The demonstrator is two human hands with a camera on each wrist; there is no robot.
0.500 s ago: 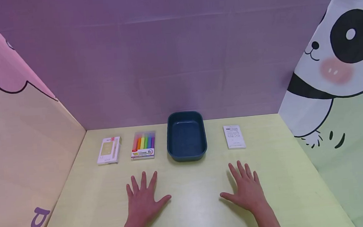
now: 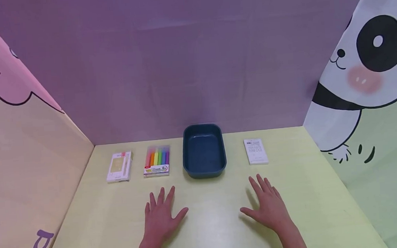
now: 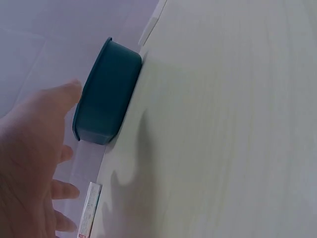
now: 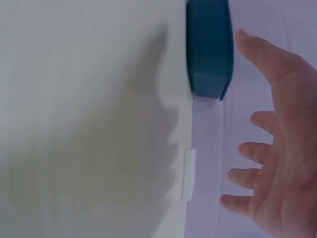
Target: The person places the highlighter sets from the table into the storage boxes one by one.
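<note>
My left hand hovers palm down over the table with its fingers spread and holds nothing. Nearest to it lies a clear pack of coloured markers, white-labelled along its lower part. Further left is a pale pink and white box with a tan panel. My right hand, fingers extended and thumb out to the side, also holds nothing; its shadow falls on the table. Beyond its fingertips lies a flat white box with small print. Between the two sides stands a dark blue rectangular bin, seen from the side in both wrist views.
The pale wooden table meets a purple backdrop just behind the bin. Side panels enclose it: a pinkish one at the left, and a panda-printed one at the right.
My left hand has shifted slightly right and turned a little, its fingers closer together. The right hand's fingers have also drawn nearer each other. The head view has tilted slightly.
</note>
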